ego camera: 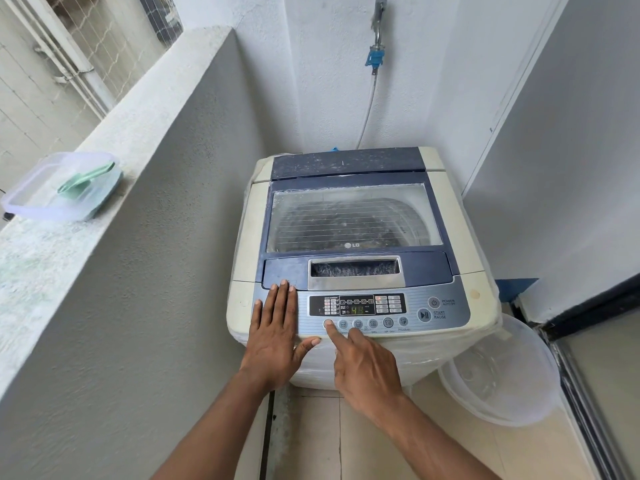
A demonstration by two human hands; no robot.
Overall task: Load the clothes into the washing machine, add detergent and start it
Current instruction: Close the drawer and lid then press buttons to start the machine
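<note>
With the lid (355, 216) closed on the top-loading washing machine (360, 271), I find my left hand (275, 332) flat, holding nothing, on the near-left control panel (360, 311). My right hand (363, 368) points one finger at the leftmost round button (328, 323). Rigid, heavy unit; buttons likely need light presses.

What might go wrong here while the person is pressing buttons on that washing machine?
1. The right hand has its index finger on the leftmost round button, well away from the Start/Pause button, so the wash may not start yet.
2. The round buttons sit close together, so a neighbour could get pressed.
3. The left hand rests flat beside the control panel and might nudge it.
</note>
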